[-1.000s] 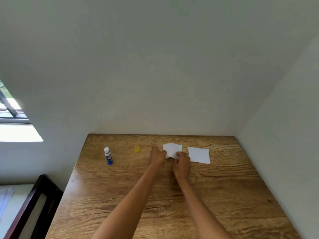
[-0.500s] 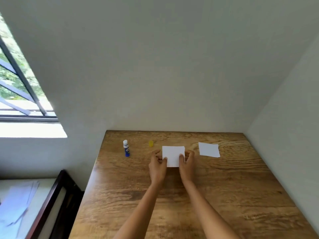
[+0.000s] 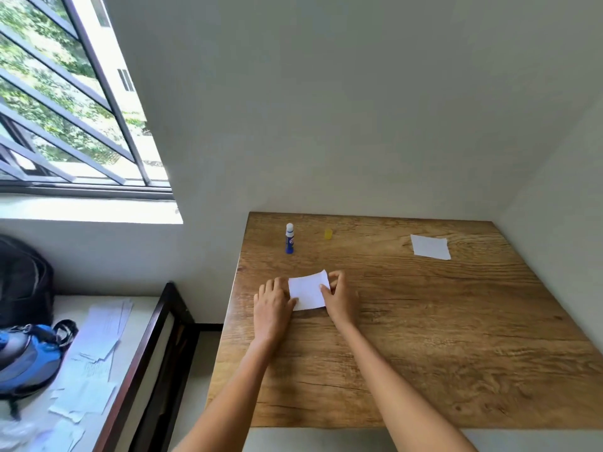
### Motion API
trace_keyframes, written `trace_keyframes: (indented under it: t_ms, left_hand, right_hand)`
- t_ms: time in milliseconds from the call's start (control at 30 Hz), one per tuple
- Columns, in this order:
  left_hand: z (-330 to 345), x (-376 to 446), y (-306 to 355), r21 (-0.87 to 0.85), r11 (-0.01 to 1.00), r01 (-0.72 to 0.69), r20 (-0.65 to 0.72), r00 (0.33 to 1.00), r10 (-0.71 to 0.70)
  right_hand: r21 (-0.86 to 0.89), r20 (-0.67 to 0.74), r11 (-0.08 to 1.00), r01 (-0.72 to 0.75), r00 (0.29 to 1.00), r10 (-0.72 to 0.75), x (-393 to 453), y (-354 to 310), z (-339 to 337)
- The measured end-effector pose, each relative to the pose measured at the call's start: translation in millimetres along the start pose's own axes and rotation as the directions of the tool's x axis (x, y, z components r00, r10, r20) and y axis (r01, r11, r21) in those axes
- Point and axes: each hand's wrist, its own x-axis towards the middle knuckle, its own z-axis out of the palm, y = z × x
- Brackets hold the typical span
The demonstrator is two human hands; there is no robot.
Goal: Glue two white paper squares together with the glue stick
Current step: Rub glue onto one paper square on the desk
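Over the last second the paper (image 3: 307, 290) has come away from the far part of the table (image 3: 456, 337), where it lay next to the second square (image 3: 430, 246), and now sits just left of the frame's centre, nearer the person; the second square is now well apart from it, toward the upper right. The view has also swung left, bringing the window and a side surface with a bag into the left of the frame. This looks like setting one square in a working spot before glue goes on, so the task seems to be at an early stage. The left hand (image 3: 272, 303) holds the paper's left edge, thumb on top, and the right hand (image 3: 339, 298) pinches its right edge, fingers curled round it. The paper is plain white and bows a little, its far right corner lifted off the wood. The glue stick (image 3: 289, 238) stands upright, uncapped, above the hands, touched by neither, with its yellow cap (image 3: 328, 233) just to its right.
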Motion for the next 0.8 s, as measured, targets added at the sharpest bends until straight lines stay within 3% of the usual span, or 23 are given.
trace_keyframes:
  t_ms: [100, 267, 400, 500, 600, 800]
  left_hand:
    - [1, 1, -10, 0.121, 0.989, -0.088, 0.057, 0.995, 0.082]
    - [5, 0, -12, 0.101, 0.987, -0.123, 0.046, 0.992, 0.119]
    - [6, 0, -13, 0.092, 0.989, -0.118, 0.051, 0.992, 0.113]
    - [7, 0, -14, 0.101, 0.988, -0.116, 0.055, 0.992, 0.111]
    - [8, 2, -16, 0.109, 0.988, -0.112, 0.044, 0.993, 0.107]
    - [11, 4, -18, 0.12, 0.985, -0.123, 0.057, 0.991, 0.117]
  right_hand:
    - [0.009, -0.008, 1.0, 0.002, 1.0, -0.001, 1, -2, -2]
    - [0.088, -0.229, 0.986, 0.138, 0.967, -0.115, 11, -10, 0]
    - [0.072, -0.022, 0.969, 0.235, 0.972, -0.234, 39, -39, 17]
    - [0.039, 0.117, 0.978, 0.205, 0.971, -0.209, 59, -57, 41]
    - [0.116, 0.105, 0.982, 0.146, 0.982, -0.158, 70, -64, 59]
    - [0.165, -0.029, 0.967, 0.194, 0.981, -0.192, 77, -64, 75]
